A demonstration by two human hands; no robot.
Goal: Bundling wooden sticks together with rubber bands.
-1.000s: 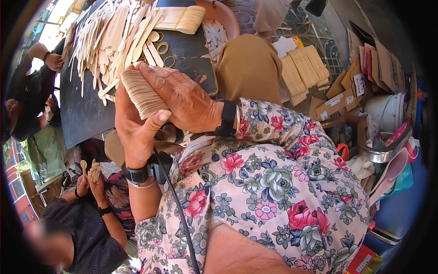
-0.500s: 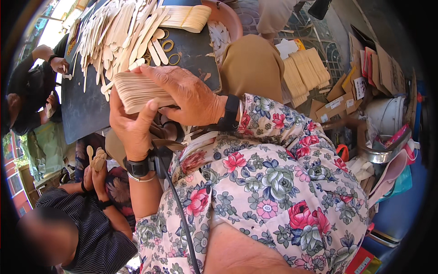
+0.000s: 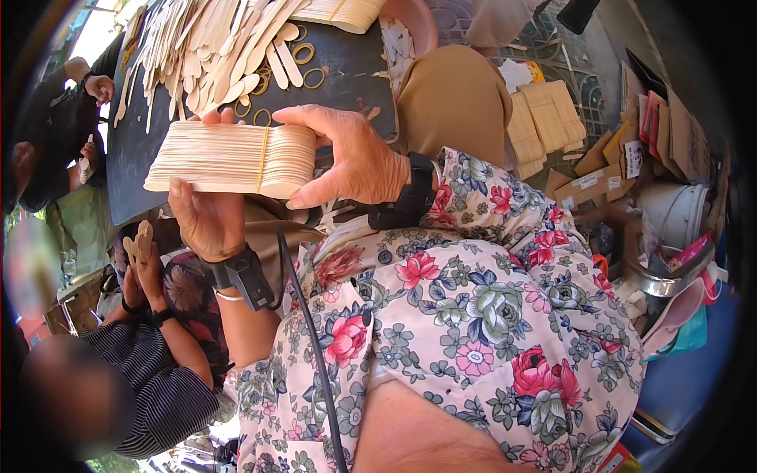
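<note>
A neat bundle of flat wooden spoons (image 3: pixel 209 160) lies sideways between my two hands, above the near edge of a dark table (image 3: pixel 130 177). One yellow rubber band (image 3: pixel 262 162) runs round it, nearer its right end. My left hand (image 3: pixel 209 217) supports the bundle from below, its thumb in front and fingertips showing over the far side. With thumb and fingers, my right hand (image 3: pixel 355 162) grips the wider, rounded right end. Beyond the bundle, loose rubber bands (image 3: pixel 313 77) lie beside a heap of wooden spoons (image 3: pixel 205 55).
Another banded bundle (image 3: pixel 335 11) sits at the table's far side, by an orange-pink basin (image 3: pixel 414 24). Stacked wooden bundles (image 3: pixel 544 118) are on the right, near cardboard (image 3: pixel 591 185) and a white bucket (image 3: pixel 674 209). Co-workers sit at left, one with several spoons (image 3: pixel 140 243) in hand.
The bundle has turned so its long side faces me, bringing the rubber band into view. My right hand has shifted to its right end, and my left hand has opened out underneath.
</note>
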